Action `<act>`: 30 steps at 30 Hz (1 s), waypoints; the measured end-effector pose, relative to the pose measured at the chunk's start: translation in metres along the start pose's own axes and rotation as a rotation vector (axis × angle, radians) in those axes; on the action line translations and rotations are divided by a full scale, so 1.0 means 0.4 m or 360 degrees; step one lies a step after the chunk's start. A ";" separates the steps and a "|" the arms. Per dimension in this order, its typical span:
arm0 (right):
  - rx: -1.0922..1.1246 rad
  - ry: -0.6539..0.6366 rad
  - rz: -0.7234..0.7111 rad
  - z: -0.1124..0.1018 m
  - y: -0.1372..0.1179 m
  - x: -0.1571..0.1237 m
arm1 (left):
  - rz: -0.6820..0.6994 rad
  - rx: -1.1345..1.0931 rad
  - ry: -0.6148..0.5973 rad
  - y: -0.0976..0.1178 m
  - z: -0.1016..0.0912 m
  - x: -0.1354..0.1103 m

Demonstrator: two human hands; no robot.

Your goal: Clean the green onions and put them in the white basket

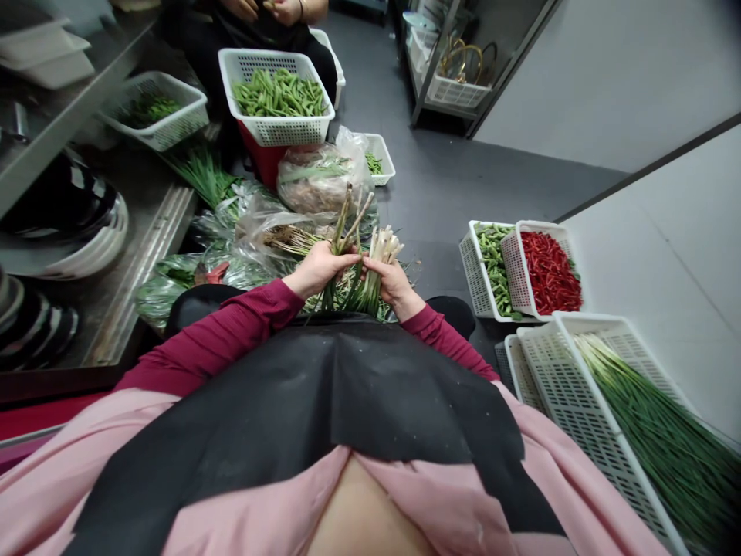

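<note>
My left hand (pixel 321 266) is closed round a few stalks of green onion (pixel 346 220) with brownish, untrimmed ends pointing up. Wrapped in my right hand (pixel 394 282) is a bunch of green onions (pixel 385 245) whose pale white ends stick up past the fingers. The fingertips of both hands meet between the two bunches, over my lap. Green leaves hang below both hands. Just beyond my left hand, more green onions with roots (pixel 295 238) lie on a clear plastic bag.
Ahead, a white basket of green peppers (pixel 278 93) sits before another person, whose hands (pixel 283 11) show. At right are baskets of red chillies (pixel 549 270), green peppers (pixel 495 262) and long green onions (pixel 654 417). A metal shelf (pixel 124 309) with dishes borders my left.
</note>
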State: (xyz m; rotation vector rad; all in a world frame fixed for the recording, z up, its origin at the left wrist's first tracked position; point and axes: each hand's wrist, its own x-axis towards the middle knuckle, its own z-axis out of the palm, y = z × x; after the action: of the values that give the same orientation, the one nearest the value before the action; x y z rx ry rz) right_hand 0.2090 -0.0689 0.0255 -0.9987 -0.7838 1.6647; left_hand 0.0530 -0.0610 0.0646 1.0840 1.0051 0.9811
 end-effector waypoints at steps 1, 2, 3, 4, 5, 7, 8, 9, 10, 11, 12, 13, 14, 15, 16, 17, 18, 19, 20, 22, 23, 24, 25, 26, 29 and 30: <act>-0.0004 0.0004 -0.0031 0.001 0.000 0.000 | -0.0004 0.0007 -0.0003 0.001 0.001 -0.001; -0.0007 0.0000 -0.0061 0.003 0.001 -0.001 | -0.0005 0.0015 0.0000 0.001 0.002 -0.001; -0.0010 -0.0005 -0.0089 0.005 0.001 -0.002 | -0.0002 0.0024 0.0003 0.001 0.004 -0.001; -0.0014 -0.0002 -0.0112 0.007 0.002 -0.003 | 0.0010 0.0033 0.0012 0.001 0.005 0.000; -0.0021 0.0008 -0.0130 0.010 0.002 -0.004 | 0.0031 0.0039 0.0030 0.000 0.006 0.000; -0.0054 0.0033 -0.0151 0.013 0.004 -0.006 | 0.0079 0.0038 0.0088 -0.002 0.007 0.000; -0.0074 0.0042 -0.0160 0.015 0.004 -0.007 | 0.0096 0.0040 0.0114 -0.004 0.007 -0.001; -0.0093 0.0047 -0.0170 0.015 0.004 -0.008 | 0.0107 0.0048 0.0130 -0.005 0.007 -0.003; -0.0109 0.0051 -0.0181 0.016 0.004 -0.008 | 0.0111 0.0058 0.0126 -0.007 0.007 -0.005; -0.0125 0.0056 -0.0194 0.017 0.004 -0.009 | 0.0105 0.0064 0.0105 -0.009 0.007 -0.007; -0.0141 0.0065 -0.0207 0.018 0.004 -0.009 | 0.0097 0.0067 0.0075 -0.010 0.007 -0.009; -0.0158 0.0080 -0.0217 0.020 0.004 -0.010 | 0.0092 0.0068 0.0047 -0.011 0.007 -0.011; -0.0178 0.0100 -0.0223 0.023 0.003 -0.010 | 0.0091 0.0070 0.0031 -0.012 0.007 -0.012; -0.0199 0.0121 -0.0225 0.026 0.003 -0.011 | 0.0091 0.0080 0.0028 -0.011 0.007 -0.012; -0.0216 0.0137 -0.0224 0.029 0.002 -0.013 | 0.0093 0.0100 0.0035 -0.011 0.006 -0.011; -0.0226 0.0146 -0.0219 0.031 0.000 -0.014 | 0.0097 0.0128 0.0052 -0.009 0.005 -0.010; -0.0222 0.0149 -0.0207 0.033 -0.003 -0.016 | 0.0097 0.0156 0.0070 -0.008 0.002 -0.008; -0.0205 0.0147 -0.0189 0.032 -0.008 -0.018 | 0.0093 0.0181 0.0086 -0.006 -0.002 -0.005; -0.0172 0.0144 -0.0166 0.030 -0.016 -0.019 | 0.0082 0.0211 0.0092 -0.005 -0.009 -0.003; -0.0075 0.0151 -0.0116 0.017 -0.040 -0.021 | 0.0042 0.0304 0.0078 -0.005 -0.030 0.002; -0.0024 0.0162 -0.0097 0.007 -0.055 -0.022 | 0.0019 0.0363 0.0065 -0.006 -0.043 0.004; 0.0021 0.0171 -0.0090 -0.005 -0.072 -0.022 | -0.0007 0.0421 0.0055 -0.009 -0.057 0.006; 0.0055 0.0176 -0.0096 -0.017 -0.089 -0.023 | -0.0038 0.0469 0.0054 -0.012 -0.071 0.008; 0.0071 0.0176 -0.0117 -0.030 -0.105 -0.023 | -0.0078 0.0496 0.0059 -0.015 -0.083 0.008; -0.0049 0.0119 -0.0219 -0.052 -0.130 -0.024 | -0.0211 0.0440 0.0052 -0.021 -0.102 0.008; -0.0137 0.0078 -0.0239 -0.052 -0.127 -0.024 | -0.0239 0.0399 0.0032 -0.020 -0.101 0.006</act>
State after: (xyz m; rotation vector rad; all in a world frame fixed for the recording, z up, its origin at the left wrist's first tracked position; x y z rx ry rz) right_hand 0.2503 -0.0629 0.0622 -1.0116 -0.8819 1.4836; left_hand 0.0159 -0.0511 0.0497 1.1863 1.2314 0.7597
